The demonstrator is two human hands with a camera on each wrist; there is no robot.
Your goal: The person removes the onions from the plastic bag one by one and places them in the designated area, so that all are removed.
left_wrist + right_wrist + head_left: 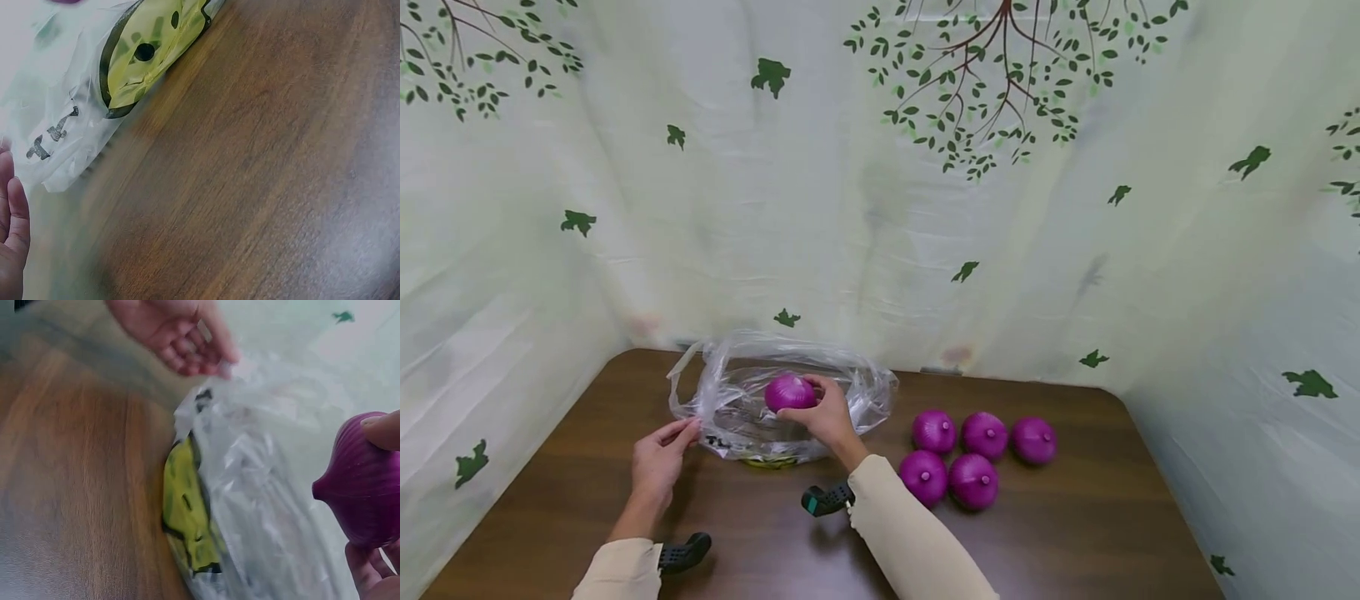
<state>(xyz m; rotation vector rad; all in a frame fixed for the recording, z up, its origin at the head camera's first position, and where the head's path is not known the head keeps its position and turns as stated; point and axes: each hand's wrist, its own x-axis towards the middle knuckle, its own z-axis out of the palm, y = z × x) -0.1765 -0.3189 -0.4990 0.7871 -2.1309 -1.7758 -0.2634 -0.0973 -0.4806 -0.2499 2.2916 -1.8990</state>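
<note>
A clear plastic bag (872,392) with a yellow print (150,50) lies spread on the table, its mouth held apart. My left hand (658,462) pinches the bag's near left edge between thumb and fingertips; the right wrist view shows this left hand (181,337) at the bag's rim. Above the bag, my right hand (831,417) grips a purple onion (790,392) between thumb and fingers. The same onion (365,481) shows its pointed tip in the right wrist view. To the right of the bag sit several more purple onions (973,482) close together.
The brown wooden table (1075,533) reaches back to a pale curtain (880,208) printed with leaves and branches, which also hangs at both sides. Black wrist devices (685,552) stick out beside both cream sleeves (917,533).
</note>
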